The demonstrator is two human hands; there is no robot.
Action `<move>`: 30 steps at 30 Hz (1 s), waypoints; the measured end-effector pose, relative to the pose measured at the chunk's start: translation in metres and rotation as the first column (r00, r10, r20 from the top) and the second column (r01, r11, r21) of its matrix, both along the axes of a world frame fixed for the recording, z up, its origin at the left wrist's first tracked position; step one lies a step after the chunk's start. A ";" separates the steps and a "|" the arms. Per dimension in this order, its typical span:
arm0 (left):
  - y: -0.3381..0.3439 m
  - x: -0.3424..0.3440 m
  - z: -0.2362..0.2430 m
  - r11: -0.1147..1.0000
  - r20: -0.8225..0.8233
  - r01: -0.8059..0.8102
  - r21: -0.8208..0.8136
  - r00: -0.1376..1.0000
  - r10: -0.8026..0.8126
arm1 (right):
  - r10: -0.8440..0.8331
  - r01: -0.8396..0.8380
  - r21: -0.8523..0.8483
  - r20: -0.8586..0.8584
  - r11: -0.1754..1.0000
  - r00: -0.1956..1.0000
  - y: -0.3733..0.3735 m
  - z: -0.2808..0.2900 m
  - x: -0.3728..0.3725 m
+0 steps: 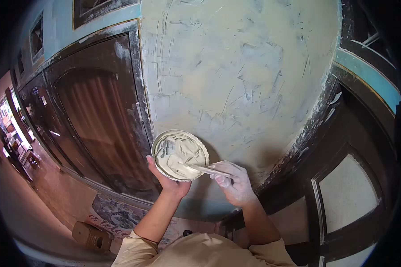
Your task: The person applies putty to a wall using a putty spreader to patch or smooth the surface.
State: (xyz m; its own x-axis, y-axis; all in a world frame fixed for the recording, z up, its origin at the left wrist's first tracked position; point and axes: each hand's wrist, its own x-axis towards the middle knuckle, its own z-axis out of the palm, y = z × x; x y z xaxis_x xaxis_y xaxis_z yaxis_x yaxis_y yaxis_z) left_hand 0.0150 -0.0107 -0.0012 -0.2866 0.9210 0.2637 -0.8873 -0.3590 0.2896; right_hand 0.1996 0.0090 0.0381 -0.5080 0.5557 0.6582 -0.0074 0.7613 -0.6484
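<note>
My left hand (173, 184) supports a round tub (175, 131) from below, its thumb up along the outer left side. Creamy off-white putty (185, 153) coats the inside of the tub, with ridges and scrape marks across it. My right hand (237, 186), whitened with putty or dust, grips a putty knife (214, 171) that I see nearly edge-on. The tip of the knife dips into the putty at the tub's lower right. The underside of the tub is hidden, as are most of my left fingers.
Ahead rises a wall (240, 75) patched and streaked with putty. Dark wooden doors (96, 120) with a reddish curtain stand left; a dark panelled door (294, 211) stands right. A brown plastic stool (91, 237) and a printed sheet (120, 213) are on the floor, lower left.
</note>
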 end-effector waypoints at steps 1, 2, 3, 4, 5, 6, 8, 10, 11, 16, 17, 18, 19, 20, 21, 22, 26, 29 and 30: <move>-0.001 0.001 0.001 1.000 0.000 0.000 0.000 1.000 0.000 | 0.022 -0.024 -0.083 -0.024 0.996 0.999 -0.002 0.000 0.001; -0.001 0.002 0.003 1.000 -0.008 -0.014 -0.011 1.000 0.014 | -0.047 0.052 0.077 -0.066 0.996 0.997 0.001 0.003 -0.002; -0.001 0.002 0.004 0.999 -0.017 -0.027 -0.023 0.999 0.027 | -0.047 0.052 0.077 -0.065 0.996 0.997 0.001 0.005 -0.002; -0.002 0.002 0.004 0.999 -0.003 -0.028 -0.021 1.000 0.027 | -0.030 0.031 0.078 -0.008 0.996 1.000 0.001 0.007 -0.002; -0.002 0.001 0.002 0.999 -0.002 -0.027 -0.022 1.000 0.027 | -0.013 0.009 0.079 0.050 0.997 0.999 0.000 0.008 -0.003; -0.003 0.000 -0.001 1.000 -0.014 -0.020 -0.023 1.000 0.020 | 0.049 -0.052 0.059 0.051 0.997 0.998 -0.001 0.004 -0.002; -0.005 -0.001 -0.002 1.000 -0.013 0.015 0.008 1.000 -0.015 | 0.037 -0.038 0.017 0.052 0.999 0.998 -0.004 0.011 -0.002; -0.005 -0.002 0.000 1.000 -0.003 -0.004 -0.017 1.000 0.004 | -0.083 0.077 0.198 0.023 0.977 0.996 0.001 0.018 -0.011; -0.005 -0.003 0.000 0.999 0.006 -0.020 -0.041 1.000 0.021 | -0.082 0.076 0.197 0.024 0.977 0.996 0.003 0.021 -0.014; -0.007 -0.012 -0.007 1.000 0.023 -0.005 -0.025 1.000 0.006 | -0.038 -0.032 0.333 0.202 0.942 0.979 -0.007 0.033 -0.028; -0.007 -0.013 -0.007 1.000 0.026 -0.007 -0.025 1.000 0.008 | 0.002 -0.059 0.305 0.183 0.951 0.983 -0.007 0.034 -0.030; -0.008 -0.014 -0.005 0.998 0.044 -0.020 -0.053 0.999 0.022 | -0.024 -0.021 0.254 0.170 0.967 0.985 -0.007 0.038 -0.031; -0.008 -0.015 -0.003 0.996 0.062 -0.032 -0.082 0.997 0.037 | -0.026 -0.019 0.255 0.172 0.967 0.985 -0.007 0.040 -0.033; -0.007 -0.017 -0.002 0.998 0.060 -0.031 -0.048 0.998 0.034 | -0.116 0.046 0.297 0.224 0.954 0.968 -0.007 0.042 -0.036; -0.007 -0.019 -0.004 0.998 0.062 -0.035 -0.047 0.997 0.038 | -0.202 0.101 0.343 0.270 0.934 0.941 -0.007 0.042 -0.039; -0.007 -0.021 -0.006 0.998 0.051 -0.053 -0.040 0.997 0.055 | -0.132 0.023 0.377 0.266 0.926 0.955 -0.005 0.037 -0.043; -0.007 -0.028 -0.007 0.997 0.058 -0.063 -0.044 0.996 0.066 | -0.055 0.029 0.106 0.258 0.994 0.965 -0.018 0.048 -0.049; -0.006 -0.033 -0.010 0.998 0.072 -0.021 -0.061 0.997 0.025 | -0.204 0.127 0.295 0.247 0.947 0.947 -0.007 0.046 -0.055; -0.005 -0.035 -0.011 0.997 0.045 -0.044 -0.056 0.998 0.047 | -0.175 0.085 0.273 0.323 0.958 0.930 -0.011 0.051 -0.057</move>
State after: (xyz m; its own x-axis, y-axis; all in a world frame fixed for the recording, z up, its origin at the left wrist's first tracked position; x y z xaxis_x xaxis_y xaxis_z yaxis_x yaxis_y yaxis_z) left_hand -0.0196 -0.0162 -0.0121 -0.3395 0.9194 0.1985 -0.8833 -0.3842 0.2688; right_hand 0.1428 -0.0022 0.0886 -0.6600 0.4721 0.5844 0.2896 0.8777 -0.3819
